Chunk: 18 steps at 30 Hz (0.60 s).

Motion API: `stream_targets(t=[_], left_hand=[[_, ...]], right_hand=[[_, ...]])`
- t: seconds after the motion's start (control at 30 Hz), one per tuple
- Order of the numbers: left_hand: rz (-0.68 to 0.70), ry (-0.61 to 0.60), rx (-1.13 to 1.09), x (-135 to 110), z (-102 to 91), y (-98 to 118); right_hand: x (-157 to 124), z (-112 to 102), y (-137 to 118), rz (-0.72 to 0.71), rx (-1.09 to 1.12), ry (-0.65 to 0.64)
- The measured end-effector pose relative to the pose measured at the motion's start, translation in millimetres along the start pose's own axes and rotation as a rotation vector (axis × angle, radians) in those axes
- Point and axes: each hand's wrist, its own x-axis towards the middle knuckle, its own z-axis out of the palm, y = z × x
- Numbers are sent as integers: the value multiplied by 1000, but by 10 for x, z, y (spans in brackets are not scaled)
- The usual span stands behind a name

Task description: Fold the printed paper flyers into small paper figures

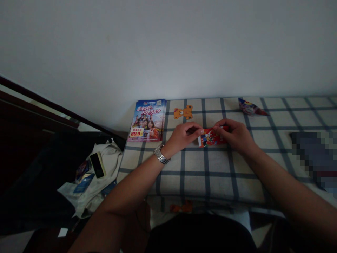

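A small red printed paper (210,139) with cartoon figures and a white edge lies low over the checked tablecloth, between my two hands. My left hand (183,136), with a silver watch at the wrist, pinches its upper left corner between thumb and index finger. At its upper right, the thumb and index finger of my right hand (235,135) are closed on it, covering part of that end. Left of my hands is a stack of blue and pink flyers (146,123). Behind the paper, an orange bear picture (183,112) shows on the cloth.
A folded, pointed colourful paper (251,108) lies at the back right by the wall. A dark, partly blurred flat object (313,154) is at the right. To the left, below table level, a phone (97,165) rests on pale cloth.
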Motion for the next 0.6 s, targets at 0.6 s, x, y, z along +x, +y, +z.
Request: stream_targets(t=[0.6], left_hand=[[16, -15, 53, 2, -15, 5]], right_hand=[[-38, 15, -15, -112, -96, -121]])
